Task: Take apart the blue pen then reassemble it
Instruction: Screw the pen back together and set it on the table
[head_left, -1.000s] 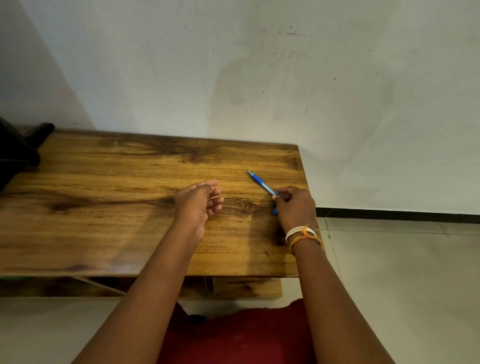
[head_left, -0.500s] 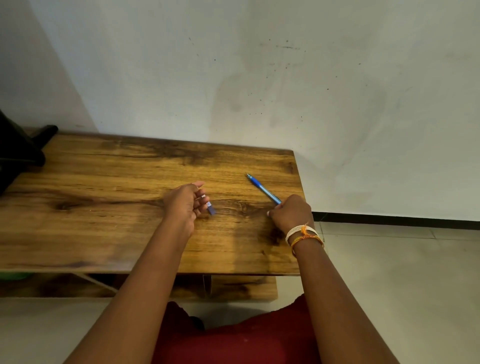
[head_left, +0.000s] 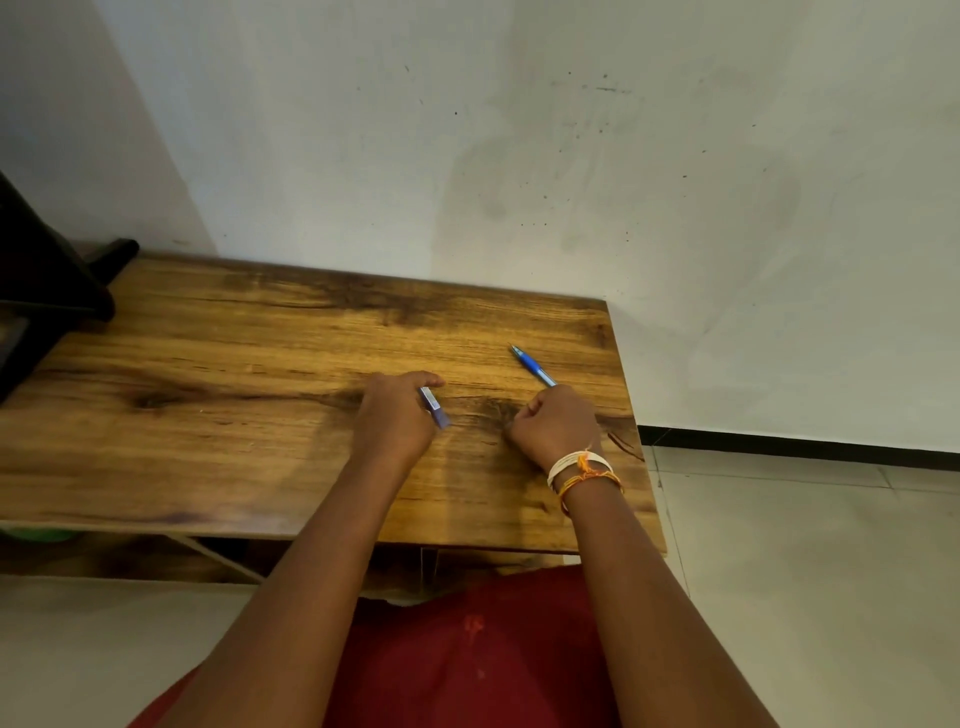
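Observation:
The blue pen body (head_left: 532, 366) sticks out up and to the left from my right hand (head_left: 558, 425), which is closed around its rear end on the wooden table (head_left: 218, 415). Its tip points toward the wall. My left hand (head_left: 397, 415) rests on the table to the left, fingers closed on a small blue pen cap (head_left: 434, 407). The two hands are a short way apart. The back of the pen is hidden inside my right fist.
A dark object (head_left: 47, 291) stands at the table's far left corner. The white wall (head_left: 519, 156) rises just behind the table. The table's right edge (head_left: 631, 415) lies close to my right hand, with tiled floor (head_left: 805, 571) beyond it.
The blue cap has come off the pen's rear end and now sits in my left hand. My right hand stayed roughly in place, closed on the pen.

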